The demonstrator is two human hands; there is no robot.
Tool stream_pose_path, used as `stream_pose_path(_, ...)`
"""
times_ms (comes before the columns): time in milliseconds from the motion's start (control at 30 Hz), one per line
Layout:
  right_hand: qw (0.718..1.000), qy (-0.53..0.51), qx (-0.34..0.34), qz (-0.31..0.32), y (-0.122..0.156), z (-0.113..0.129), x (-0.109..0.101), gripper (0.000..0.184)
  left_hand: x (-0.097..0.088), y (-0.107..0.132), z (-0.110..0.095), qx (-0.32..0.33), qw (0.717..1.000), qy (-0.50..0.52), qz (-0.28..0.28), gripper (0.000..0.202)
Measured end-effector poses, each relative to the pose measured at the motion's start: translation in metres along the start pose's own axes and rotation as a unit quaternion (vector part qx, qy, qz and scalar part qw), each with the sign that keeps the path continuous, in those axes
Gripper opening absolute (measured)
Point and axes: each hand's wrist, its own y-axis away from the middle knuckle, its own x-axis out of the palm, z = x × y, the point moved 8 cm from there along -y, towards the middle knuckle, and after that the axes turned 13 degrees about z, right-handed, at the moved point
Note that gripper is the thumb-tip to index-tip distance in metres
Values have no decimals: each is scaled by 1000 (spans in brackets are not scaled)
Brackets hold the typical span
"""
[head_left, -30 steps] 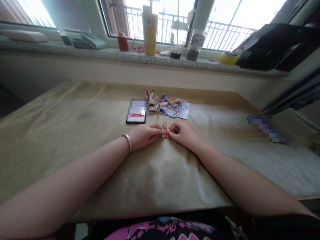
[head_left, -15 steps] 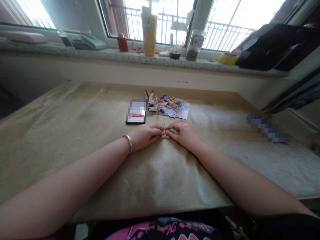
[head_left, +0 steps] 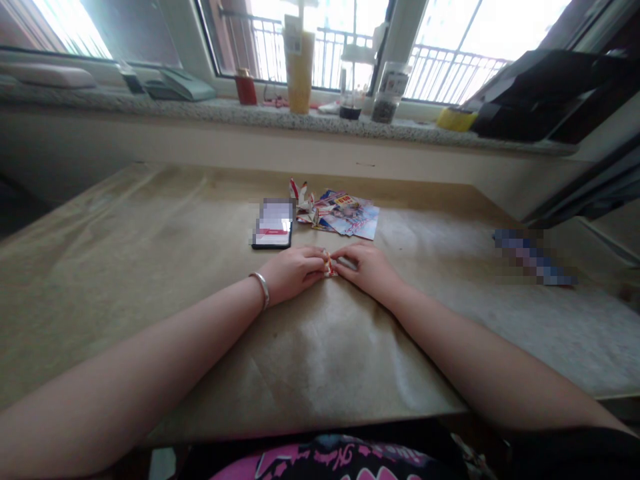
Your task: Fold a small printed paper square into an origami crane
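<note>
Between my two hands, low over the table (head_left: 320, 347), is a small folded piece of printed paper (head_left: 330, 266), white with orange and red. My left hand (head_left: 293, 272), with a silver bangle at the wrist, pinches its left side. From the right, my right hand (head_left: 369, 268) holds the other edge between thumb and fingers. The fingertips hide part of the paper. Just beyond lie folded paper pieces (head_left: 303, 203) with pointed tips and a loose pile of printed sheets (head_left: 360, 219).
A phone (head_left: 273, 223) with a lit screen lies beyond my left hand. A blurred bluish item (head_left: 533, 258) rests at the table's right side. The stone windowsill (head_left: 200, 110) carries a red bottle (head_left: 245, 87), a tall yellow container (head_left: 299, 67), jars and a black bag (head_left: 540, 97).
The orange strip that stood upright on the small paper now appears lower and more covered by my fingers. My left hand has shifted slightly right. Everything else stays in place.
</note>
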Motion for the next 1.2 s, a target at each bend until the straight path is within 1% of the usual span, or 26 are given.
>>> stream_pose_path(67,1000,-1,-3,2,0,2,1,21,0,0,-2,2,1000,-16,3,19)
stream_pose_path(200,1000,6,-14,6,1,6,1,19,3,0,2,-37,999,-21,30,22)
stream_pose_path(267,1000,10,-26,11,0,9,1,16,5,1,3,-45,998,-9,40,23)
stream_pose_path(367,999,13,-31,8,0,9,0,11,5,2,5,-37,998,8,45,20)
stream_pose_path(467,1000,6,-11,2,-1,3,0,11,5,4,7,-38,997,3,60,21)
stream_pose_path(600,1000,-7,-6,5,-1,-3,2,14,4,7,3,2,996,5,84,30)
stream_pose_path(667,1000,-13,-15,7,-1,-4,3,14,3,8,2,21,996,13,86,33)
stream_pose_path(767,1000,-17,-26,1,0,-2,3,13,2,8,0,32,995,16,88,31)
stream_pose_path(900,999,26,-33,-23,4,8,-4,10,0,6,-3,41,996,17,83,29)
stream_pose_path(1000,998,53,-41,-15,5,14,-5,13,0,5,-3,39,996,15,77,27)
stream_pose_path(1100,999,34,-32,-9,4,10,-4,11,3,6,-1,40,997,12,72,27)
stream_pose_path(1200,1000,12,-23,-7,3,4,-3,10,8,7,2,31,997,3,74,33)
